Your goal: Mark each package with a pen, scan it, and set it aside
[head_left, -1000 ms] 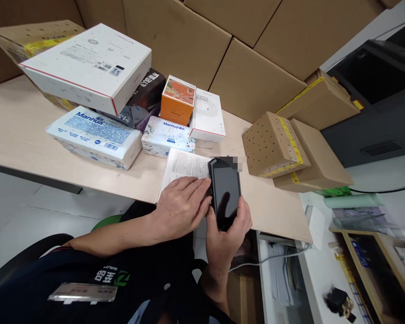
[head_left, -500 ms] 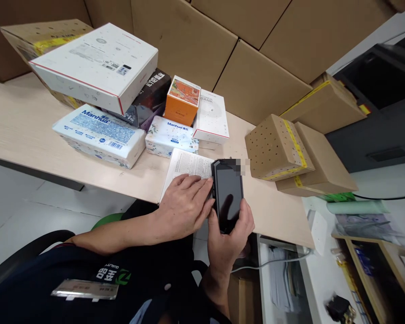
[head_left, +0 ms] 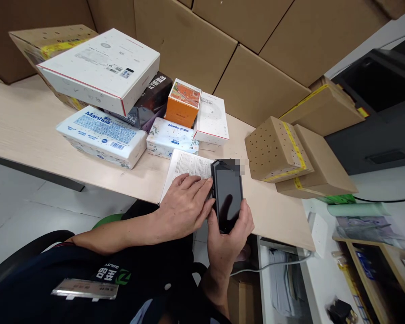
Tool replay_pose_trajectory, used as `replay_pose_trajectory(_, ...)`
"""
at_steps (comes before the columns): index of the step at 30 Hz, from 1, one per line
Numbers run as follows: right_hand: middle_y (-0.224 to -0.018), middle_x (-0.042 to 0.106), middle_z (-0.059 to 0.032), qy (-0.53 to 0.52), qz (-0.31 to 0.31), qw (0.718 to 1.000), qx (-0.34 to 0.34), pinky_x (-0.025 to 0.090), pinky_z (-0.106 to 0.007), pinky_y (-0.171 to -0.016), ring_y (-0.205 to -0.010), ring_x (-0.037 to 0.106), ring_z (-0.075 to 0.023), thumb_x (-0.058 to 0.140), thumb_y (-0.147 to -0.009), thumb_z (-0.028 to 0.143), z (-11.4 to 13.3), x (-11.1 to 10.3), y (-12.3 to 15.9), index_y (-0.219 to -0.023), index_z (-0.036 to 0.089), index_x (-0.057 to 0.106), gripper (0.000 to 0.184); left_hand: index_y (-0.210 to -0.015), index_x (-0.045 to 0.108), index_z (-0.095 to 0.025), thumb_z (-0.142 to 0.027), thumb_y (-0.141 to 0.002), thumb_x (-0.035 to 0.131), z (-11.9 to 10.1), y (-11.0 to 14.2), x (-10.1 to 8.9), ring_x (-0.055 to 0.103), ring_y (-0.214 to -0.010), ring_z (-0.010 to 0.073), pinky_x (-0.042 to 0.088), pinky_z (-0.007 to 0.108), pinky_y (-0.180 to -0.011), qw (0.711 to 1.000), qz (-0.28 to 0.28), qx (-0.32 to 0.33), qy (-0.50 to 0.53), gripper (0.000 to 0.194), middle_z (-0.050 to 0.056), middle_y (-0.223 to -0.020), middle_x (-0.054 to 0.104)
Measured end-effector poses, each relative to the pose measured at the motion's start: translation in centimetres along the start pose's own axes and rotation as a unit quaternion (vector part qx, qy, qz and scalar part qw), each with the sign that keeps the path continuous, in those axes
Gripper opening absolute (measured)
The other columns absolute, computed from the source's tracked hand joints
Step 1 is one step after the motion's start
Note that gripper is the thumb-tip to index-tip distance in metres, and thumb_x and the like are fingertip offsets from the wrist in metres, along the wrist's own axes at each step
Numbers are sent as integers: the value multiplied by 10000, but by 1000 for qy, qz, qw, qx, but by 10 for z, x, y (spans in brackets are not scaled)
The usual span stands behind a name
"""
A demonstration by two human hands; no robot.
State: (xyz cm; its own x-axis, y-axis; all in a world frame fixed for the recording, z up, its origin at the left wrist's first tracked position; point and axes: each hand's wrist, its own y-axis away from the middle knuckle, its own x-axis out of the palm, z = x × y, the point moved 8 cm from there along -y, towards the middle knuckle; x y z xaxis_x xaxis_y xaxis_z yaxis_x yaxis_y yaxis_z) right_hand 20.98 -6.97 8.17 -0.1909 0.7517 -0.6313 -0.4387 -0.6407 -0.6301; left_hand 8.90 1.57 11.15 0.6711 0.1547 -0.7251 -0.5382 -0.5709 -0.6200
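Head view: looking down over my arms at a pale wooden desk (head_left: 280, 216), cartons standing behind it.
Black handheld device (head_left: 230, 193): near the desk's front edge, beside the printed page, screen facing up toward me; the screen is dark and carries a finger-shaped reflection.
Right hand (head_left: 227, 243): clamped on the device's lower end — thumb along its left side, fingers along its right.
Left hand (head_left: 185, 204): fingers stretched and close together, tips against the device's left side; I cannot tell whether any reach beneath it.
Both hands: near each other, meeting around the device's lower left.
Printed page (head_left: 192, 163): flat on the desk, partly covered by my left hand.
Tissue packs: the large one (head_left: 103, 135) lies at the left, the small one (head_left: 172, 137) just behind the page.
Orange box (head_left: 182, 112): behind the small pack, next to a white box marked POWER BANK (head_left: 212, 118).
Large white box (head_left: 101, 67): on top of the pile at the left, above a dark box (head_left: 153, 101).
Cartons with yellow tape: a hole-dotted one (head_left: 273, 150) and a plain one (head_left: 324, 166), right of the device.
Gray cable (head_left: 270, 267): below the desk's right end.
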Motion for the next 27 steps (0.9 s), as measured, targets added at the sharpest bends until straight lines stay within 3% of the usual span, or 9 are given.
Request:
replay_pose_trajectory(18,-1409,555,-214,-9,-2,1000,9,440,-588,-1064,-1309,528,-341,702,-884,452,-5,1,1,-1524,184,387,763,-1281,586,-39,-266,-990,500,1,2,1,671,-1097,293,511,503,-980,1000,-7,4,-2,379,151,-1190,730)
replay_pose_trajectory(21,-1420,554,-218,-4,-26,999,46,439,-586,-1073,-1318,530,-351,712,-868,472,-26,-4,0,-1522,172,401,784,-1267,599,-57,-262,-985,512,0,2,0,671,-1093,289,507,496,-981,1000,-8,9,-6,359,135,-1179,736)
replay_pose_trajectory(27,-1411,567,-266,100,-75,986,113,376,-651,-1086,-1308,532,-419,670,-857,558,-92,-28,-10,-1497,106,445,815,-1201,640,-123,-278,-981,536,-2,1,0,658,-1118,293,495,490,-993,1000,11,19,-17,289,96,-1192,733)
